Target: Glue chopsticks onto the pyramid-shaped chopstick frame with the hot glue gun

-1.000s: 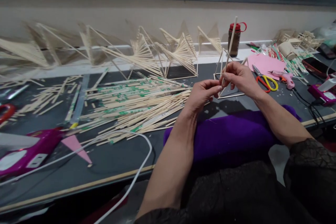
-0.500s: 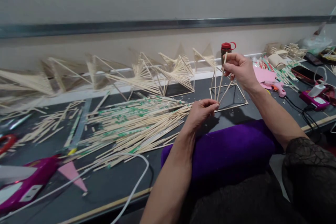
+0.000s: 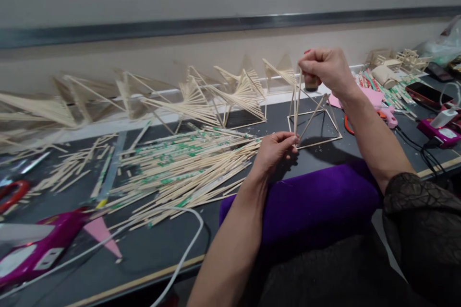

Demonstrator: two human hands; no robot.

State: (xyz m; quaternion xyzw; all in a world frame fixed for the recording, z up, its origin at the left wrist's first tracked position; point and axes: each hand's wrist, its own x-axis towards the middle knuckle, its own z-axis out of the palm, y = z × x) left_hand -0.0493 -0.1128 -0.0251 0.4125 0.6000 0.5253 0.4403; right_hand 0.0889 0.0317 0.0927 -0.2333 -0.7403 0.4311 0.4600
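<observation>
My right hand (image 3: 326,69) is raised, with thumb and fingers pinched on the upper end of a thin wooden stick (image 3: 297,112). The stick stands almost upright. Low down, at the near left corner of a wooden stick frame (image 3: 319,143), my left hand (image 3: 275,149) pinches the stick's lower end. Its fingertips hide the joint, so I cannot tell whether stick and frame are fixed together there. The frame has a flat base on the dark table and slanting sticks rising from it. A dark bottle (image 3: 311,82) is mostly hidden behind my right hand.
Loose sticks (image 3: 201,168) lie in a wide pile on the left. Twisted stick models (image 3: 237,98) line the wall. A purple cushion (image 3: 306,196) lies under my forearms. Pink glue gun (image 3: 389,116), phone (image 3: 425,95), purple power strips (image 3: 437,132) and a white cable (image 3: 196,230) lie around.
My right hand has tilted over and shifted slightly left, bringing the stick more upright beside the frame's left side. The left hand keeps its pinch at the corner. The view has dipped a little.
</observation>
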